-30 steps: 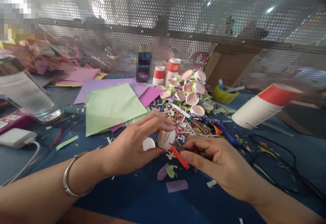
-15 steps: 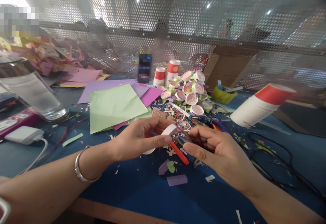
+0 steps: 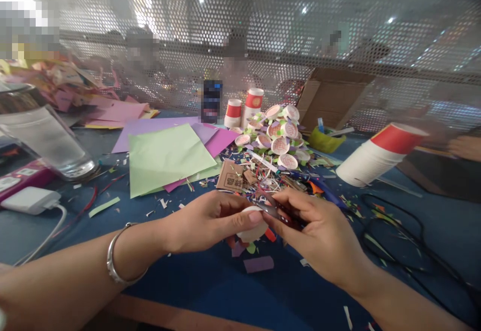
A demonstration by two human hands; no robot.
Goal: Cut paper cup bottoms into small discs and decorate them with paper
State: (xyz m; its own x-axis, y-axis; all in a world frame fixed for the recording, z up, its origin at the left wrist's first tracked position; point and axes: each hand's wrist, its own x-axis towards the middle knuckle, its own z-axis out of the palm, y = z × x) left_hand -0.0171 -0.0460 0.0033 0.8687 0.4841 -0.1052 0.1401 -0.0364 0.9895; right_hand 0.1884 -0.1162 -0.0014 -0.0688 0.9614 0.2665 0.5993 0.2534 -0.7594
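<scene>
My left hand (image 3: 210, 220), with a silver bangle on its wrist, pinches a small white paper disc (image 3: 252, 225) between thumb and fingers just above the blue table (image 3: 210, 286). Facing it, my right hand (image 3: 315, 230) is closed round a pair of scissors (image 3: 276, 211) with red handles, their dark blades touching the disc's upper edge. Under both hands lie a purple paper scrap (image 3: 258, 264) and other small offcuts.
A heap of cut cup bottoms (image 3: 280, 135) and shreds lies behind the hands. Green paper (image 3: 167, 155) and purple sheets lie at left, a glass (image 3: 48, 140) and white charger (image 3: 30, 199) further left. A stack of paper cups (image 3: 379, 154) lies at right, with black cables (image 3: 406, 230) and a cardboard box (image 3: 334, 95).
Both hands have drawn nearer to me and lower. The disc has turned in my left fingers, and the scissor blades have stayed against its edge.
</scene>
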